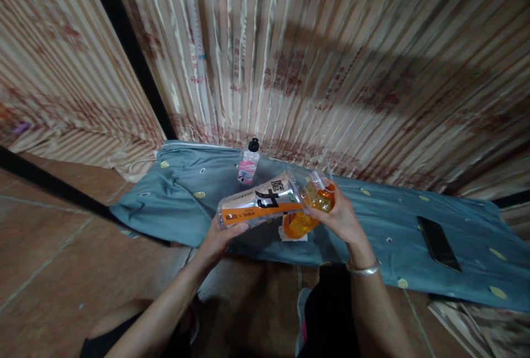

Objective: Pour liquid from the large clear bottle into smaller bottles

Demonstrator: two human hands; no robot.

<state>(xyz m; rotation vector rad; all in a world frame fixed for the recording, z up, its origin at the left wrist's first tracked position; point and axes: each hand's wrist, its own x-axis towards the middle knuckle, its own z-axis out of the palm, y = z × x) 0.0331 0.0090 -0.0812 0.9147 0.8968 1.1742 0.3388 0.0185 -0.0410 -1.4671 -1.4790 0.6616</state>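
Observation:
My left hand (pixel 223 236) is wrapped around the base of a clear plastic cup (pixel 260 203) with a cream and orange label and dark characters. The cup lies tilted nearly on its side, its mouth toward the right. My right hand (pixel 339 217) grips a clear container of orange liquid (pixel 304 223), also tilted, beside the cup's mouth. Whether the two rims touch is hard to make out. A white tissue (pixel 293 235) lies on the cloth beneath the container. Behind the cup stands a small pump bottle (pixel 249 165) with a black top and a pink and white label.
A teal patterned cloth (pixel 381 214) covers the low, narrow surface. At its right lies a black phone (pixel 439 242). A striped curtain (pixel 256 60) hangs behind, and dark poles (pixel 136 60) stand at the left. Brown tiled floor (pixel 49 247) shows in front.

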